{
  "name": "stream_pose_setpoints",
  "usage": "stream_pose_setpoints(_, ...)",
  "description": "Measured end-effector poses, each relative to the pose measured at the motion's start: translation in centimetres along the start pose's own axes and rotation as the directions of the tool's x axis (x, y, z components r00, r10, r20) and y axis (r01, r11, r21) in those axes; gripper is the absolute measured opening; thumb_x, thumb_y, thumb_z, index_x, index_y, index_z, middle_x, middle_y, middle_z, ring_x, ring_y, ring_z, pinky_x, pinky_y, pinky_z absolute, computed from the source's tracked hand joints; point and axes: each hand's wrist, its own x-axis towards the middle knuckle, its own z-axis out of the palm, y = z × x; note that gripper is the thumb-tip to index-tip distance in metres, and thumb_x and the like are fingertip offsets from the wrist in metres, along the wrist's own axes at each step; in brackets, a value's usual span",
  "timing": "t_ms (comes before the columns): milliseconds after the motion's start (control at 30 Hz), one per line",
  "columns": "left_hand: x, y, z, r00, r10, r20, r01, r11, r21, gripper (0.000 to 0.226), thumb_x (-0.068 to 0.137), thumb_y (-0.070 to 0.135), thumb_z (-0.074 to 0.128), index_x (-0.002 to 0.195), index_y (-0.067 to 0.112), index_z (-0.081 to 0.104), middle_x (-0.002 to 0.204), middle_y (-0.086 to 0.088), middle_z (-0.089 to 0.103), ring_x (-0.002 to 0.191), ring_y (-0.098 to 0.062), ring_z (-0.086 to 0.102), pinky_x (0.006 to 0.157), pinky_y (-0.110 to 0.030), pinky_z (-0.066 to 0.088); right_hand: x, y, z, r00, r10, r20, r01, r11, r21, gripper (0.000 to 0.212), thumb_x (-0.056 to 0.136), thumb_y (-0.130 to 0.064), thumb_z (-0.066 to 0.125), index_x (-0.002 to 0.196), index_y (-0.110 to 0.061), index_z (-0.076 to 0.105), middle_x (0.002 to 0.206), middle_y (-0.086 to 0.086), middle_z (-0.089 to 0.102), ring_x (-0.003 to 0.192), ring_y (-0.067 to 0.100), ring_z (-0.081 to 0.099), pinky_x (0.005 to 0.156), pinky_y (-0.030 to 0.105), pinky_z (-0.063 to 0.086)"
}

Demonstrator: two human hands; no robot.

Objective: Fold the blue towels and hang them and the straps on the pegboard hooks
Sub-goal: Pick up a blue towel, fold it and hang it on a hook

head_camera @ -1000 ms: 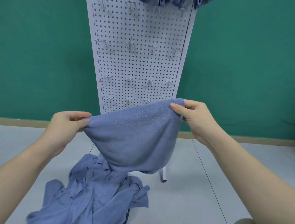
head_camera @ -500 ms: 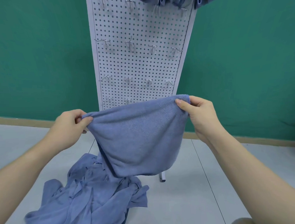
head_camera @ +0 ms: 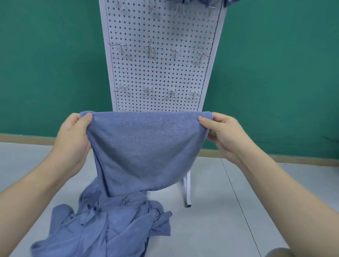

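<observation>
1. Hands: left hand (head_camera: 73,140) and right hand (head_camera: 224,134) each pinch a top corner of the folded blue terry towel (head_camera: 146,148).
2. Towel hangs stretched before the white perforated pegboard (head_camera: 162,70), above a crumpled blue cloth pile (head_camera: 103,232).

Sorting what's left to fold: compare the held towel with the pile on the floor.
The held towel is stretched flat between the left hand and right hand; the pile lies crumpled on the floor. The towel hangs in the air before the pegboard; the pile has no hand on it. Both are the same blue cloth.
</observation>
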Motion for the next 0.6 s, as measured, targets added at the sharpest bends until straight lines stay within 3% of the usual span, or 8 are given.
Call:
stream_pose_setpoints(133,0.35,-0.27,-0.18,0.992,0.109,-0.059,-0.105,0.993,0.061,0.012,0.107,0.024,0.052,0.096,0.024,0.054,0.105,-0.005,0.063,0.098,-0.019,0.059,0.091,-0.039,0.047,-0.23,-0.25,0.38,1.000,0.005,0.026,-0.005,1.000,0.003,0.019,0.098,-0.011,0.067,0.113,-0.003,0.075,0.116,0.015,0.076,0.097,0.022,0.070,0.094,0.038,0.053)
stream_pose_setpoints(200,0.37,-0.08,-0.17,0.991,0.122,-0.059,-0.117,0.990,0.073,0.012,0.108,0.019,0.051,0.099,0.025,0.058,0.099,-0.002,0.066,0.090,-0.014,0.062,0.083,-0.032,0.048,-0.27,-0.43,0.39,1.000,0.003,0.023,-0.003,1.000,0.001,0.019,0.098,-0.010,0.067,0.113,-0.004,0.076,0.114,0.013,0.077,0.097,0.021,0.070,0.094,0.038,0.053)
stream_pose_setpoints(267,0.22,0.03,-0.12,0.992,0.122,-0.013,-0.120,0.987,0.102,0.019,0.108,0.017,0.049,0.100,0.023,0.066,0.096,0.002,0.068,0.087,-0.010,0.063,0.078,-0.026,0.048,-0.31,-0.54,0.33,1.000,-0.005,0.023,0.005,1.000,-0.008,0.018,0.098,-0.011,0.067,0.112,-0.005,0.076,0.112,0.011,0.078,0.096,0.020,0.071,0.093,0.037,0.054)
stream_pose_setpoints(367,0.21,-0.25,-0.37,0.994,0.089,0.067,-0.097,0.986,0.133,0.022,0.108,0.020,0.051,0.097,0.018,0.070,0.099,-0.003,0.070,0.090,-0.016,0.062,0.084,-0.032,0.047,-0.35,-0.61,0.21,1.000,-0.011,0.015,0.011,1.000,-0.009,0.018,0.098,-0.011,0.066,0.110,-0.003,0.076,0.112,0.014,0.077,0.092,0.021,0.070,0.090,0.036,0.053)
stream_pose_setpoints(467,0.38,-0.45,-0.52,0.998,0.049,0.045,-0.053,0.993,0.109,0.019,0.107,0.024,0.055,0.094,0.018,0.066,0.094,-0.003,0.067,0.085,-0.016,0.058,0.077,-0.034,0.043,-0.27,-0.61,0.02,1.000,-0.014,-0.011,0.014,1.000,0.005,0.021,0.099,-0.014,0.065,0.107,0.004,0.074,0.106,0.015,0.076,0.089,0.021,0.065,0.086,0.035,0.049)
stream_pose_setpoints(600,0.81,-0.53,-0.72,0.998,-0.023,-0.051,0.023,1.000,0.014,0.024,0.100,0.017,0.053,0.077,0.021,0.054,0.076,0.003,0.052,0.069,-0.013,0.046,0.064,-0.030,0.034,-0.46,-0.79,0.19,0.999,-0.050,-0.009,0.050,0.999,0.014,0.045,0.099,-0.034,0.064,0.101,0.011,0.068,0.099,0.017,0.067,0.089,0.024,0.054,0.085,0.040,0.043)
